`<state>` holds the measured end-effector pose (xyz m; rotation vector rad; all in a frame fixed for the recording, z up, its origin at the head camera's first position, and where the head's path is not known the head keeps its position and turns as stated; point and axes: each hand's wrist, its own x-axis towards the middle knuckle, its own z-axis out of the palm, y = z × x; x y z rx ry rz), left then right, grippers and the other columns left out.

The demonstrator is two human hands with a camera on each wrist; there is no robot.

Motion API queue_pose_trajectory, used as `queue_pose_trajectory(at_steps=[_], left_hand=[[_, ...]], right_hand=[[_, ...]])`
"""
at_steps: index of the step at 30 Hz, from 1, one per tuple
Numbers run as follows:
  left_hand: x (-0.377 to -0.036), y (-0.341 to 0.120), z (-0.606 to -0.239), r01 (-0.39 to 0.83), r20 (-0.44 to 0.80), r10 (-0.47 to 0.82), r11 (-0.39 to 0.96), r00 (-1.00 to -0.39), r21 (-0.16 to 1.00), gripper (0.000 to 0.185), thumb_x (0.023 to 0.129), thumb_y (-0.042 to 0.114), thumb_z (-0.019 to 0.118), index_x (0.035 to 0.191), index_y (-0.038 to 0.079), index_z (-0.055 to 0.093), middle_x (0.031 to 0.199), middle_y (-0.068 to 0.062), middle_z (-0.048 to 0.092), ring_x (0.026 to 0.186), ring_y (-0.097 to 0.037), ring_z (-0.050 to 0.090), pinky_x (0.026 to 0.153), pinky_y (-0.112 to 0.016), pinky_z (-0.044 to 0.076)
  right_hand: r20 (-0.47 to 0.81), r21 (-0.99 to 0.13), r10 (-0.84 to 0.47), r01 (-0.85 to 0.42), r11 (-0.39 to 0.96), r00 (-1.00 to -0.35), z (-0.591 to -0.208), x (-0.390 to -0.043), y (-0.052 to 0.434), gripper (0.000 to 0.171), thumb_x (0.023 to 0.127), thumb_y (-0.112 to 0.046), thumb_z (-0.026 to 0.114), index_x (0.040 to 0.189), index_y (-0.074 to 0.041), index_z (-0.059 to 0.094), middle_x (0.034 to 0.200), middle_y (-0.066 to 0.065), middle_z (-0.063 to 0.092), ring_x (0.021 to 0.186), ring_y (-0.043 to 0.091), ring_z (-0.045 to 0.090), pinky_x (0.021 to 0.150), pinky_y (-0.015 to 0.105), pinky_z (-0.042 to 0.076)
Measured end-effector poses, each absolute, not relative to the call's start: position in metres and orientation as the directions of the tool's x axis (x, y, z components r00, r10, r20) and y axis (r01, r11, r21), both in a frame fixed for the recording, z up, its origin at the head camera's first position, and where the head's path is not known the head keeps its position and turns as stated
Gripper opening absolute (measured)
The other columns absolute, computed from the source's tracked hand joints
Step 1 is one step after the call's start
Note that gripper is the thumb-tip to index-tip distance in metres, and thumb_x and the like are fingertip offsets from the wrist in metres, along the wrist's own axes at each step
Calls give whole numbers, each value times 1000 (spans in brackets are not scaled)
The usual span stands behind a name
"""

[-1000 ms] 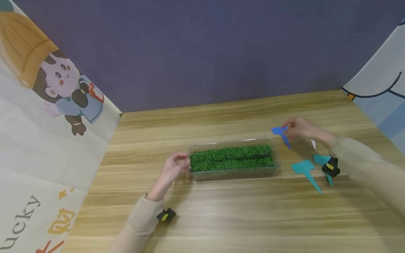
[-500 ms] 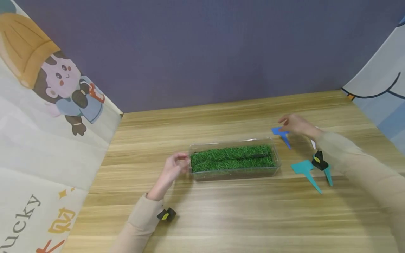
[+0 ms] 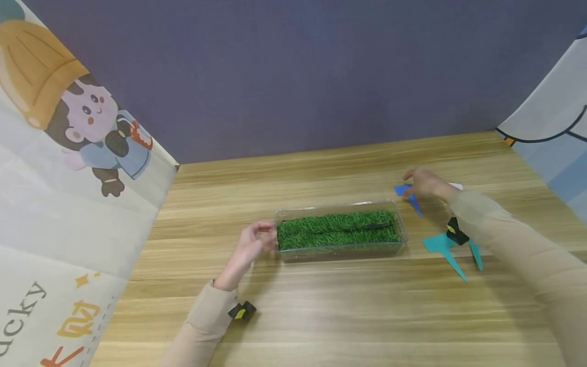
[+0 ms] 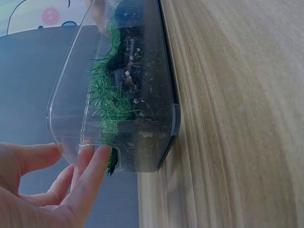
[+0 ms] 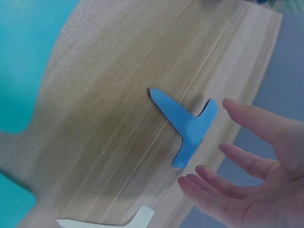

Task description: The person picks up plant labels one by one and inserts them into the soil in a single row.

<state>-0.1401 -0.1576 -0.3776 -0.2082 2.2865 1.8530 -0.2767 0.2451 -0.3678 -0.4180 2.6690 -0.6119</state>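
In the head view, a clear plastic planter box (image 3: 341, 252) holding a strip of artificial grass (image 3: 339, 229) stands mid-table. My left hand (image 3: 254, 242) is at its left end; the left wrist view shows fairly straight fingertips touching the rim and end wall. Dark bits lie under the grass. A blue T-shaped plant label (image 5: 185, 128) lies flat on the table right of the box. Over its far end hovers my right hand (image 3: 424, 182). In the right wrist view its fingers (image 5: 249, 116) are spread beside the label, with nothing between them.
Two teal plant labels (image 3: 445, 245) lie nearer me on the right, partly under my right wrist's black tracker (image 3: 456, 232). A white label (image 3: 455, 186) lies just beyond my right sleeve. A purple-blue panel (image 3: 293, 81) stands behind the table, with printed sheets at both sides.
My right hand has shifted slightly left over the blue label, and its forearm has swung left, uncovering part of the white label. Left hand, box and labels stay where they were.
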Motion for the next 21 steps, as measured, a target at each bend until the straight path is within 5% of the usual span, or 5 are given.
queue_pose_trajectory(at_steps=[21], left_hand=[[-141,-160,-379,-243,-251,10,214,-968,946,32,83,-2,53,114,-6,49,102,-18,53,75,-17,57,72,-31,54]], right_hand=[[-270,-384,-326,-209,899,-906,-379,-283,240,43,77,-7,64,108,19,48,109,35,48,101,48,43,86,53,40]])
